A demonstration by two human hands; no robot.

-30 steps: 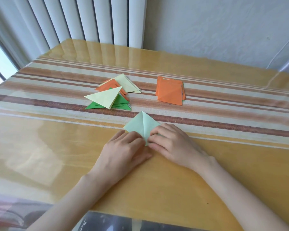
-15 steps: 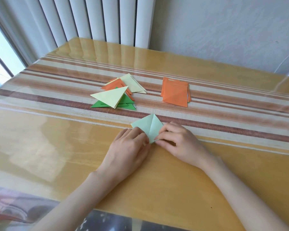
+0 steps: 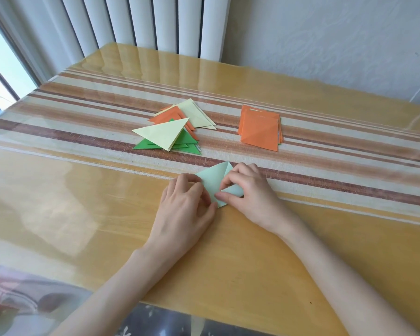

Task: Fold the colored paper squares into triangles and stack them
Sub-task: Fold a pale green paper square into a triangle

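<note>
- Paper first: the pale-green paper (image 3: 211, 181) sits on the table (image 3: 83, 214) between my two hands, touching both, at the near edge of the striped cloth (image 3: 337, 170).
- My right hand (image 3: 250, 192) has thumb and forefinger curled, pinching the sheet's right flap, which stands a little off the table.
- My left hand (image 3: 184, 214) lies over the sheet's left corner, fingers only slightly bent and bearing down on it. I'd call that pinning, not gripping, though the fingertips hide the edge beneath them.
- The relation that matters is the crease. It runs from the near tip, by my left thumb, away from me to the far tip, and it lies between the hands.
- The loose flap is on the right of that line, so I judge it has to swing leftward over the crease, toward the left hand.
- The right hand is the nearer one for that move. The left hand need only keep the sheet from sliding.
- Farther out, the pile of folded triangles (image 3: 165, 137) lies beyond and to the left of the left hand, well apart from the sheet, so that hand has the shorter reach for stacking.
- The orange squares (image 3: 260, 132) lie beyond the right hand on the same cloth, well apart from the triangles.
</note>
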